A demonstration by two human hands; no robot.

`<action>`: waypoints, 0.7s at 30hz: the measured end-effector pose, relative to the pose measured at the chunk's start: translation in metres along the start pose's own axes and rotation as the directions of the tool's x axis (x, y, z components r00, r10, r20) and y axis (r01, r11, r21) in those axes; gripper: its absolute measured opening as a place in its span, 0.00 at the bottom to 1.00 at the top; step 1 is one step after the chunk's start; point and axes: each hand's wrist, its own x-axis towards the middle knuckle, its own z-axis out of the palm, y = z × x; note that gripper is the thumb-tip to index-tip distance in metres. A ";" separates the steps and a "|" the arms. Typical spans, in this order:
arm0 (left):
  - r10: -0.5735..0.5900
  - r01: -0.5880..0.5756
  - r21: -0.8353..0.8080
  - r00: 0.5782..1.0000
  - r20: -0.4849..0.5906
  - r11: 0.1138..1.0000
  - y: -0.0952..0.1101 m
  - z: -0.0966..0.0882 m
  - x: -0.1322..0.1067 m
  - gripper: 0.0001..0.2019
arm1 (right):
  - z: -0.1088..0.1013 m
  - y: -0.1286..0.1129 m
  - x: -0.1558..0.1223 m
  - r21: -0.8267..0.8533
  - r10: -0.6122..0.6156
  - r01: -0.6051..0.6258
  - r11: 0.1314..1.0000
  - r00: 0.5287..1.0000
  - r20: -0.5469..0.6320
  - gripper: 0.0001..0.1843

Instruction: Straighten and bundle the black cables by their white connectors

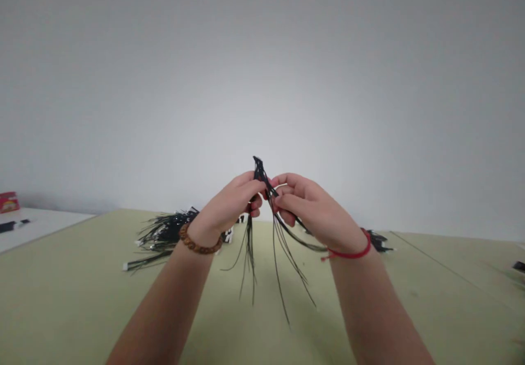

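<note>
The black wire bundle (pixel 258 168) jutted above the left hand (pixel 234 200), pinched in its fingers and, slightly lower, by the right hand (pixel 309 203).

A plain pale wall (pixel 262 80) rises on the far side, behind a yellow-green surface (pixel 74 299). At far left, a white surface (pixel 49 224) carries a red box (pixel 9 201) with yellowish markings.

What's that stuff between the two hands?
In the head view, a bunch of thin black wires is between the left hand and the right hand, held by both.
</note>
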 end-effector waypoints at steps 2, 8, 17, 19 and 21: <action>0.062 -0.063 -0.042 0.998 -0.027 0.997 0.006 0.005 0.004 0.09 | 0.006 -0.004 0.002 0.035 -0.083 0.084 0.996 0.996 -0.029 0.13; 0.063 -0.062 0.034 0.998 -0.004 0.997 -0.005 0.005 -0.007 0.21 | -0.004 0.020 0.005 0.083 -0.113 0.111 0.990 0.993 0.026 0.20; -0.011 0.027 0.533 0.999 -0.033 0.846 -0.011 -0.004 -0.005 0.23 | -0.017 0.039 0.025 -0.030 -0.017 0.020 0.999 0.995 0.098 0.25; 0.001 0.019 0.598 0.999 -0.034 0.802 -0.008 -0.006 -0.006 0.19 | -0.016 0.038 0.025 -0.064 -0.022 0.027 0.998 0.996 0.084 0.25; 0.004 0.011 0.610 1.000 -0.023 0.792 -0.006 -0.008 -0.009 0.17 | -0.016 0.037 0.024 -0.082 -0.032 0.038 0.996 0.996 0.080 0.24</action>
